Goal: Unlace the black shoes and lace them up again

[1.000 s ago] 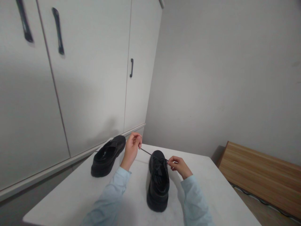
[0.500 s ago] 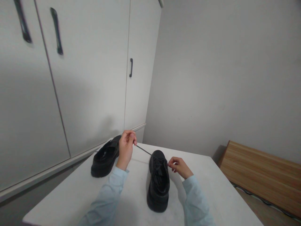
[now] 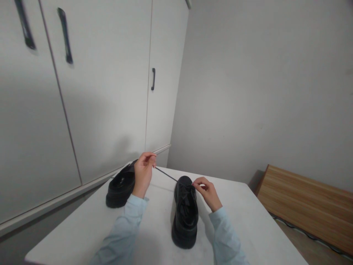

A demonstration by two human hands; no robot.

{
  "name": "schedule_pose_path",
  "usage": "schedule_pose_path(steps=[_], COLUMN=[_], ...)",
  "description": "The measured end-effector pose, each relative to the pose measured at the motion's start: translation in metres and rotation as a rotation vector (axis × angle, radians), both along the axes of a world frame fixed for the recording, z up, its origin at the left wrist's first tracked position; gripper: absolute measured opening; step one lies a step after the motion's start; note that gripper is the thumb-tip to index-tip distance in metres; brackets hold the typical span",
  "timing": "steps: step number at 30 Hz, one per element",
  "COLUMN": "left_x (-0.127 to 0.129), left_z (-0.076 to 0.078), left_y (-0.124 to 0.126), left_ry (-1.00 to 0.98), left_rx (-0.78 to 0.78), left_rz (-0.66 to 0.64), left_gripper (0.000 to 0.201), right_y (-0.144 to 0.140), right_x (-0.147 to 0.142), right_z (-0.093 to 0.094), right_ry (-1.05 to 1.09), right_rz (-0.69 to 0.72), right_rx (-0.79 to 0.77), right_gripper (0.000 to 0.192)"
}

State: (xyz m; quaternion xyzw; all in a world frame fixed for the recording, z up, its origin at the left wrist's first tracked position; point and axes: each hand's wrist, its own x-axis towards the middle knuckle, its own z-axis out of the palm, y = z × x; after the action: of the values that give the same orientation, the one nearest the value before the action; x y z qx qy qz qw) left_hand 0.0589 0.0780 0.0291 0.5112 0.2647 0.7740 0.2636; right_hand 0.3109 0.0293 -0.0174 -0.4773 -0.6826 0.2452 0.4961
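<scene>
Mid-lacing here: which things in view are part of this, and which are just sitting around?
In use:
- right-hand shoe
- its lace, pulled taut by the left hand
- right hand, at the shoe's eyelets

Lying about:
- second shoe, untouched on the table
- cupboard doors
- wooden bench

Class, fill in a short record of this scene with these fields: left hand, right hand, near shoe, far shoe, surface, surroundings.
left hand: left hand raised, pinching a thin black shoelace pulled taut
right hand: right hand at the near shoe's lacing, grip unclear
near shoe: chunky black leather shoe, toe pointing away
far shoe: second black shoe, partly behind the left hand
surface: white table
surroundings: white cupboard doors, wooden bench
</scene>
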Motion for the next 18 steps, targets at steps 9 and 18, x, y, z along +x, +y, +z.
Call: schedule_pose_path(steps=[9, 18], left_x=[0.012, 0.032], left_z=[-0.009, -0.041], left_y=[0.005, 0.014], left_ry=[0.536, 0.970], left_rx=[-0.056, -0.166], left_rz=[-0.151, -0.401], left_gripper=[0.014, 0.013], right_y=[0.003, 0.007], right_x=[-0.016, -0.022], right_z=[-0.014, -0.023], right_ry=[-0.298, -0.219], right_rz=[-0.088, -0.064], right_rx=[0.024, -0.082], right_gripper=[0.025, 0.026])
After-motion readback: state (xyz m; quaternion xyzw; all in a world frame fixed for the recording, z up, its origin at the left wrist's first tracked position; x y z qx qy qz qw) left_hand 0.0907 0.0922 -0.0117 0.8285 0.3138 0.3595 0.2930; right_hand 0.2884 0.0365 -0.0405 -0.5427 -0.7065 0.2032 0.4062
